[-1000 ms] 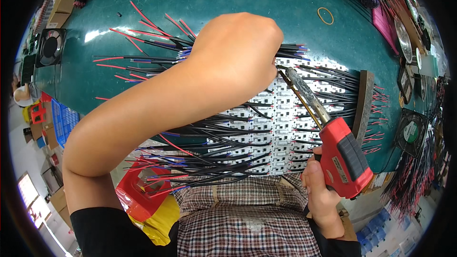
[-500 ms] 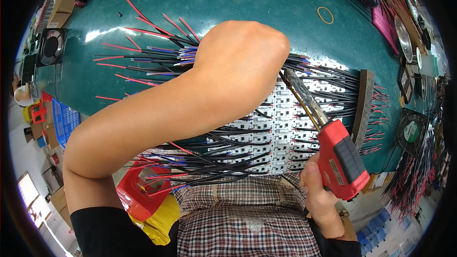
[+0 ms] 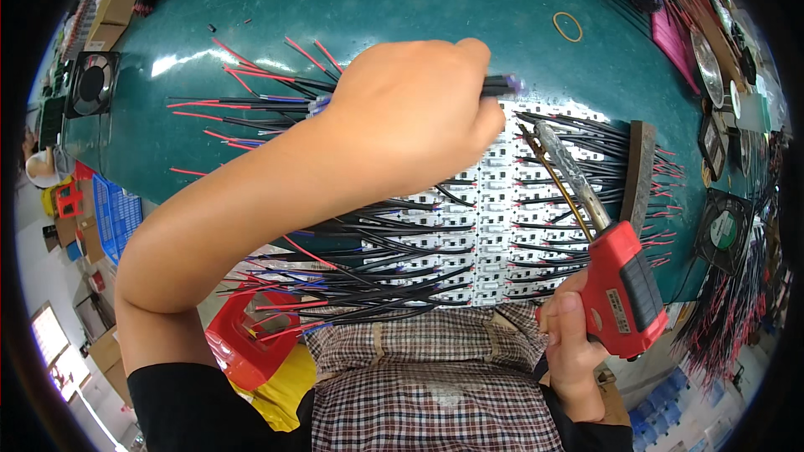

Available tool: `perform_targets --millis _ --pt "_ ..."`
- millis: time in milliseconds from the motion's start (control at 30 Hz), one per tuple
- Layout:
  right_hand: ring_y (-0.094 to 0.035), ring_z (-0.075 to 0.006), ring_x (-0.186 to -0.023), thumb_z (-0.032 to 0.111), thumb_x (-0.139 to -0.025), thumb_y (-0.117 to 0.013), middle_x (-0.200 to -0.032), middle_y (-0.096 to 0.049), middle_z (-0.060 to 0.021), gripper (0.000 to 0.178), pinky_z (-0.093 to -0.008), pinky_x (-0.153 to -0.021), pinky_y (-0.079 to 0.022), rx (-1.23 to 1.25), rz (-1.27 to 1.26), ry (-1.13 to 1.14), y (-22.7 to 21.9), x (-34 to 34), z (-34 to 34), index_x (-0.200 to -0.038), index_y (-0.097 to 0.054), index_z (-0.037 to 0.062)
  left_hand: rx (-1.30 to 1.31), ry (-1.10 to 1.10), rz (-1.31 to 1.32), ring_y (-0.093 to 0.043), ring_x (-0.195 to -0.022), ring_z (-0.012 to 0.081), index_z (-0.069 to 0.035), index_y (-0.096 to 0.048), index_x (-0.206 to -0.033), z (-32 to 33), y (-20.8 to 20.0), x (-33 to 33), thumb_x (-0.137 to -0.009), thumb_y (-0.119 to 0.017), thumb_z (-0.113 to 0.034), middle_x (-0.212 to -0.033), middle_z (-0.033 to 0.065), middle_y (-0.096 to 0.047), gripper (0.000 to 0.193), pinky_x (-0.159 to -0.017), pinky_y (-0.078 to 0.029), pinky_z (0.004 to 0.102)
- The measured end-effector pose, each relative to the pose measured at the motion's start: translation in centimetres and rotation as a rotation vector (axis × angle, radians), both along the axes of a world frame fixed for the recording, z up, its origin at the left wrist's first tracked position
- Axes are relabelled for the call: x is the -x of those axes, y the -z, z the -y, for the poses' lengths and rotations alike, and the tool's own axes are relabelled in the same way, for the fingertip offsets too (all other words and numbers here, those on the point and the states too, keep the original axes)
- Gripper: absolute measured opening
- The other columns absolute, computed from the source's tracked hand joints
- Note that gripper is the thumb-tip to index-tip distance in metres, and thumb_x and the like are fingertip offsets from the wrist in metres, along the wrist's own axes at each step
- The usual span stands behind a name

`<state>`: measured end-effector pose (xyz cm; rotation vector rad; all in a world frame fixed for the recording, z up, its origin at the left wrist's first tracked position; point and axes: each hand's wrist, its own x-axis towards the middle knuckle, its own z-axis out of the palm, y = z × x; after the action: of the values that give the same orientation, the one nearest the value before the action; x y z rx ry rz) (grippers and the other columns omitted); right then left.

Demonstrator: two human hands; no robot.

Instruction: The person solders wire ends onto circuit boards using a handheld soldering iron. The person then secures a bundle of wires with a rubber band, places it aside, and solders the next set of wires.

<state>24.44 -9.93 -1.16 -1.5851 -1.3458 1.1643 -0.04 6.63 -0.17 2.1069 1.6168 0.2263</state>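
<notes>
At upper centre, a bundle of black wires [image 3: 500, 85] is clamped in the left hand [image 3: 414, 92], its ends protruding to the right; the fingertips are hidden. At lower right, a red soldering gun [image 3: 624, 295] is gripped by the handle in the right hand [image 3: 574, 331], its tip pointed up and left over a white circuit-board panel [image 3: 496, 243]. The panel, fringed with wires on both sides, is placed at centre on a green tabletop [image 3: 444, 0]. Wires at right are crossed by a bar [image 3: 638, 180]. A blue plastic basket [image 3: 117, 216], its contents indistinct, is seen at far left; a cardboard box [image 3: 117, 2] is seen at upper left.
</notes>
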Motion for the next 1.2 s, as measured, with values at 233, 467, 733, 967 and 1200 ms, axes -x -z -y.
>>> perform_targets --millis 233,467,733,967,1200 --pt "-0.035 -0.0059 -0.045 0.011 -0.099 -0.062 -0.071 -0.051 -0.0053 0.016 -0.0245 -0.044 -0.038 0.05 -0.106 0.055 -0.6 0.2 -0.2 -0.103 -0.053 -0.0022 -0.201 0.073 0.164 -0.063 -0.076 0.0418 0.0 -0.063 -0.105 -0.2 1.0 1.5 -0.101 -0.059 -0.024 -0.079 0.0184 -0.066 0.025 -0.071 -0.048 0.0474" --pt "-0.037 -0.0075 -0.046 0.01 -0.098 -0.061 -0.072 -0.052 -0.0055 0.014 -0.0252 -0.045 -0.038 0.035 -0.107 0.033 -1.2 -0.2 0.1 -0.1 -0.053 -0.0013 -0.29 0.011 0.256 -0.057 -0.064 0.0255 0.001 -0.065 -0.1 0.7 -1.4 0.9 -0.095 -0.066 -0.015 -0.075 0.0148 -0.063 0.017 -0.062 -0.045 0.0354" --pt "-0.047 -0.0088 -0.054 0.007 -0.097 -0.061 -0.074 -0.057 -0.0068 0.027 -0.0251 -0.052 -0.04 0.131 0.035 -0.012 -0.4 -0.7 1.9 -0.121 -0.055 -0.0038 -0.211 0.036 0.095 -0.066 -0.064 0.0333 -0.002 -0.066 -0.084 2.2 1.2 0.8 -0.08 -0.076 -0.015 -0.069 0.014 -0.066 0.016 -0.06 -0.051 0.0416" --pt "-0.049 -0.0076 -0.056 0.008 -0.099 -0.06 -0.075 -0.056 -0.0036 0.02 -0.0245 -0.052 -0.041 0.104 0.134 -0.224 0.0 -0.9 0.9 -0.116 -0.056 -0.001 -0.236 0.055 0.043 -0.067 -0.069 0.0362 -0.001 -0.067 -0.083 2.4 1.6 0.8 -0.076 -0.076 -0.013 -0.073 0.0158 -0.067 0.016 -0.063 -0.051 0.0454" --pt "-0.06 -0.0154 -0.072 0.004 -0.093 -0.072 -0.083 -0.063 -0.0045 0.009 -0.0334 -0.064 -0.048 0.218 0.035 -0.123 -0.4 -0.1 0.5 -0.098 -0.065 0.0034 -0.24 0.056 0.016 -0.067 -0.07 0.0376 -0.001 -0.066 -0.081 2.4 1.8 0.6 -0.076 -0.076 -0.014 -0.074 0.0166 -0.068 0.017 -0.064 -0.052 0.0466"
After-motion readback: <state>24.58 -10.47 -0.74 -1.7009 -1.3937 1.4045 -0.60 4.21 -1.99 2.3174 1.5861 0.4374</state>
